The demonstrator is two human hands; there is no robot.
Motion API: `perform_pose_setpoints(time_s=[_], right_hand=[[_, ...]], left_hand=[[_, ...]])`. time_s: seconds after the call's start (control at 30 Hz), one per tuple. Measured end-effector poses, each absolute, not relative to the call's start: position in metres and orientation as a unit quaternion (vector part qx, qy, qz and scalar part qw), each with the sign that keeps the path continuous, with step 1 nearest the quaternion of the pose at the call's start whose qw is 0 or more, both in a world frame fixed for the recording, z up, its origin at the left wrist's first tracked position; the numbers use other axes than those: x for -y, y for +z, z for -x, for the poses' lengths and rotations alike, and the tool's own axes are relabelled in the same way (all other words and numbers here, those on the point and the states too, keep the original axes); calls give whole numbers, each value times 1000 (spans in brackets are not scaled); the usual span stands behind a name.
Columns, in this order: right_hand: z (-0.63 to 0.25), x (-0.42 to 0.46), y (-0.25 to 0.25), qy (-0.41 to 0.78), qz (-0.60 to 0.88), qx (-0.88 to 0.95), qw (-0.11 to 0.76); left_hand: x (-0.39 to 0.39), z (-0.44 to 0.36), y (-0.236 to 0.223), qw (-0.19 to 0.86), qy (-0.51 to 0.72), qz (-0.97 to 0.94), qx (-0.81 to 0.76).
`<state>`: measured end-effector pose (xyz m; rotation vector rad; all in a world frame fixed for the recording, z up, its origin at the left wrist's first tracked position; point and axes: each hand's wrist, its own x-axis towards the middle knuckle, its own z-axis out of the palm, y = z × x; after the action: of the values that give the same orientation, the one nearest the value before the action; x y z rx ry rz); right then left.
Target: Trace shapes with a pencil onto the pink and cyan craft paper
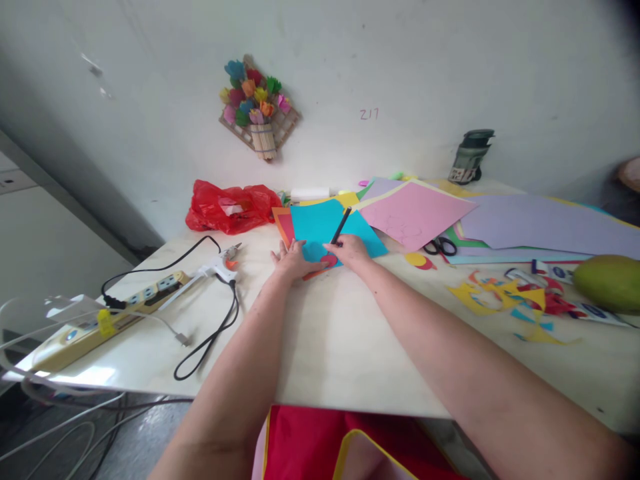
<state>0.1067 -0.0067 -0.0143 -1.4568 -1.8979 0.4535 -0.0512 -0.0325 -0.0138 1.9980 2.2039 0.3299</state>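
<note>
A sheet of blue paper [320, 220] lies on the table, over orange and red sheets that show at its left edge. My left hand [293, 260] rests flat with its fingers spread at the sheet's lower left, its thumb by a small red paper circle [329, 261]. In my right hand [353, 251] is a black pen [341, 225], held at a slant with its upper end pointing up and right. The pen's tip is hidden behind the fingers, close to the red circle.
Left are a glue gun [223, 268] and a power strip [150, 293] with cords. A red plastic bag [230, 207] lies behind. To the right are pink paper [415, 213], scissors [440, 247], yellow circles [419, 261], paper scraps [475, 299], a green fruit [610, 283] and a bottle [470, 158].
</note>
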Motion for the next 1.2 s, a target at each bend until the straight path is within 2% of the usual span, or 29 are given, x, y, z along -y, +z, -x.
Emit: perform_pose_setpoints(time_s=[0.3, 0.43, 0.83, 1.2], right_hand=[[-108, 8, -12, 163, 566, 714, 379], [-106, 10, -12, 194, 516, 729, 407], [-101, 6, -20, 229, 482, 768, 353], [-100, 5, -21, 213, 477, 774, 358]], left_hand=[[30, 52, -17, 63, 110, -665, -736], [32, 52, -17, 64, 112, -669, -732], [34, 53, -17, 50, 112, -679, -724], [37, 52, -14, 53, 106, -684, -720]])
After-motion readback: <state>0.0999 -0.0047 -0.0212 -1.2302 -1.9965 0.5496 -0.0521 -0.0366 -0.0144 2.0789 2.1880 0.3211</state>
